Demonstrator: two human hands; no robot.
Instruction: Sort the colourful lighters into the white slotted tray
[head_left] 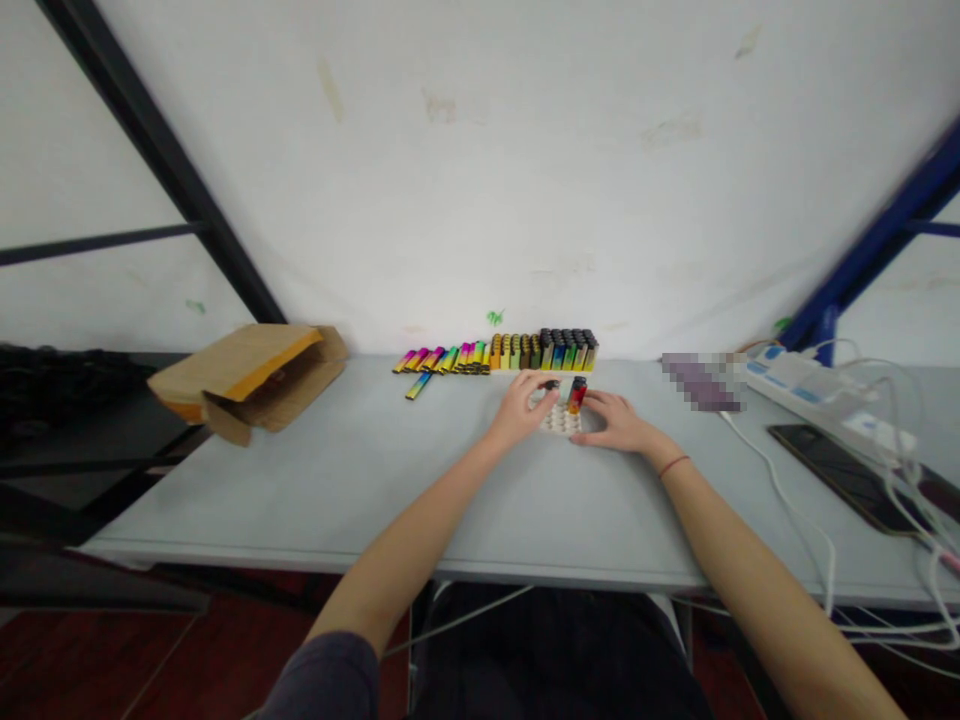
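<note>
My left hand (520, 404) curls over the left side of a small white tray (559, 422) with round holes, its fingertips pinching a dark lighter (551, 385) above the tray. My right hand (616, 420) rests on the table against the tray's right side, fingers closed by a red and orange lighter (576, 395) that stands upright in the tray. Behind the hands, a row of colourful lighters (499, 354) lies along the wall, some upright at the right end, some lying flat at the left. One lighter (418, 385) lies apart in front of the row.
An open cardboard box (247, 380) lies on its side at the table's left. At the right are a white power strip (802, 385) with cables, a dark phone (840, 465) and a blurred patch. The grey table (375, 480) ends at a near edge.
</note>
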